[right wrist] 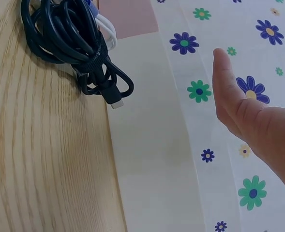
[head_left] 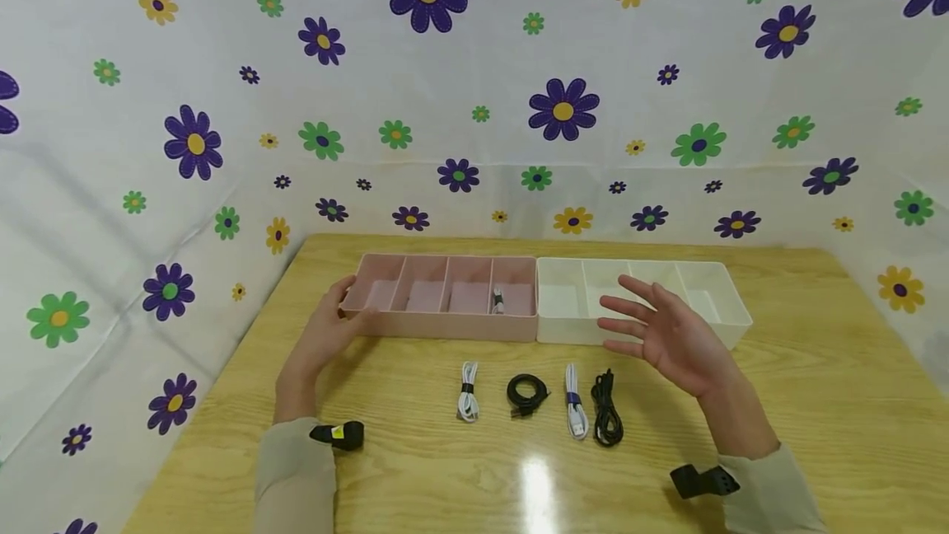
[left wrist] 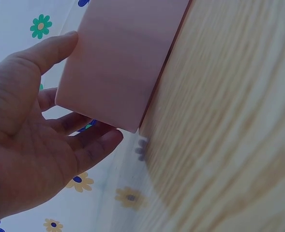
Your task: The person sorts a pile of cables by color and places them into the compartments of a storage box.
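Observation:
My left hand (head_left: 326, 328) holds the left end of a pink divided box (head_left: 445, 326), thumb at its front and fingers bent around the end. In the left wrist view that hand (left wrist: 40, 121) touches the box's pink wall (left wrist: 118, 63). My right hand (head_left: 678, 340) is held up over the front of a white divided box (head_left: 567, 333), fingers spread, holding nothing. A small bundled cable (head_left: 498, 301) lies in the pink box's rightmost compartment. On the table in front are a white cable (head_left: 468, 391), a coiled black cable (head_left: 525, 394), another white cable (head_left: 574, 406) and a black cable (head_left: 608, 414).
Both boxes stand end to end on the wooden table (head_left: 400, 468). A white flowered cloth (head_left: 482, 56) hangs behind and at the sides. Each wrist wears a black camera strap, the left one (head_left: 347, 435) and the right one (head_left: 700, 481).

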`<state>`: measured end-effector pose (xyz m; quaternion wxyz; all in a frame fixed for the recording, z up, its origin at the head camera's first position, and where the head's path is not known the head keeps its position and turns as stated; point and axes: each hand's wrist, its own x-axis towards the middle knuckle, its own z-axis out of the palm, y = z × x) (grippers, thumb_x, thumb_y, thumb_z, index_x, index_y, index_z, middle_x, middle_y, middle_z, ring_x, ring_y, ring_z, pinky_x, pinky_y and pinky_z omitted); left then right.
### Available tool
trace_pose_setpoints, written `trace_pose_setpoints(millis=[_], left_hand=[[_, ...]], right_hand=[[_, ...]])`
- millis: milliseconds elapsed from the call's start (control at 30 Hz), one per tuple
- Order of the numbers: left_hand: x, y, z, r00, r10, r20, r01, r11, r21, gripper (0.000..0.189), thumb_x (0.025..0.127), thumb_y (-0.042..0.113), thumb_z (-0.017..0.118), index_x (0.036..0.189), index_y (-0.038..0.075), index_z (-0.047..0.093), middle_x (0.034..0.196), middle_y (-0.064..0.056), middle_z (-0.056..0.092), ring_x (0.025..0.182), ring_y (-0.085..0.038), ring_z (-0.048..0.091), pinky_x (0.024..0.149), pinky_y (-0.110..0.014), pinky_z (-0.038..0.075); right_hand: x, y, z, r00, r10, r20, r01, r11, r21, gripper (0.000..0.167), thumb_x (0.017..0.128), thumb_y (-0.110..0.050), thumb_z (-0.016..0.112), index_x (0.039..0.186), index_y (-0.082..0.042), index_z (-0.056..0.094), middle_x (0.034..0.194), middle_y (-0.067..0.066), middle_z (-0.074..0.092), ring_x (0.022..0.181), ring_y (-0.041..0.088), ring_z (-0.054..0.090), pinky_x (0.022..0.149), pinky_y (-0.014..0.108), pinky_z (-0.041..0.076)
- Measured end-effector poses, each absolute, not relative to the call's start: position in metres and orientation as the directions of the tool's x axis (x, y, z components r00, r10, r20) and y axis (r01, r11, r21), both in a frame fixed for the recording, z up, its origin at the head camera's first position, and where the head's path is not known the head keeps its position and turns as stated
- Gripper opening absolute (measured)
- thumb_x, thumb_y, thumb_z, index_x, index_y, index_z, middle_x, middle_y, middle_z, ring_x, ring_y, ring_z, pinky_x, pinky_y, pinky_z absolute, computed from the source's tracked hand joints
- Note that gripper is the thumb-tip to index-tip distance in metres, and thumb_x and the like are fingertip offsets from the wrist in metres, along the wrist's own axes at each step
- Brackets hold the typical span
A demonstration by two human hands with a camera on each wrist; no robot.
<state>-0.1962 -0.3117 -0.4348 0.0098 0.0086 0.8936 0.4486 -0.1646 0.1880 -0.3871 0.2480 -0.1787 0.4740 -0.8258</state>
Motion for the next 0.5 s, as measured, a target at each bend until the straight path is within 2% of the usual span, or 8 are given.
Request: trace_pose_setpoints(millis=[167,267,500], left_hand=[[-0.193,-0.312,-0.438,-1.0,0.023,-0.019,-0.001,0.608,0.794,0.086,0.097,0.045,0.062,0.158,0.008,0.015,0.158,-0.024,0.025,0.135,-0.044,0.038,0.11,-0.058,0.034],[-0.192,-0.312,-0.439,-0.999,0.02,-0.027,-0.009,0.618,0.786,0.087,0.096,0.046,0.061,0.159,0.007,0.014,0.158,-0.025,0.025,0.133,-0.044,0.039,0.109,-0.058,0.035],[-0.196,-0.31,-0.435,-1.0,0.023,-0.013,0.004,0.618,0.786,0.081,0.098,0.037,0.061,0.158,0.007,0.015,0.156,-0.025,0.027,0.131,-0.043,0.039,0.106,-0.057,0.036]], right_hand=[[-0.162,0.189,-0.391,-0.798,-0.594,0.102,0.214,-0.437,-0.874,0.043,0.111,-0.03,0.017,0.145,-0.02,0.041,0.139,0.004,0.054,0.123,0.026,0.058,0.098,0.042,0.051],[-0.16,0.189,-0.391,-0.795,-0.595,0.118,0.177,-0.414,-0.893,0.044,0.111,-0.028,0.016,0.146,-0.022,0.043,0.139,0.003,0.055,0.123,0.024,0.059,0.098,0.041,0.052],[-0.158,0.19,-0.381,-0.843,-0.538,0.02,0.126,-0.233,-0.964,0.054,0.111,-0.034,0.023,0.158,-0.009,0.015,0.138,-0.003,0.053,0.121,0.018,0.059,0.096,0.038,0.052]])
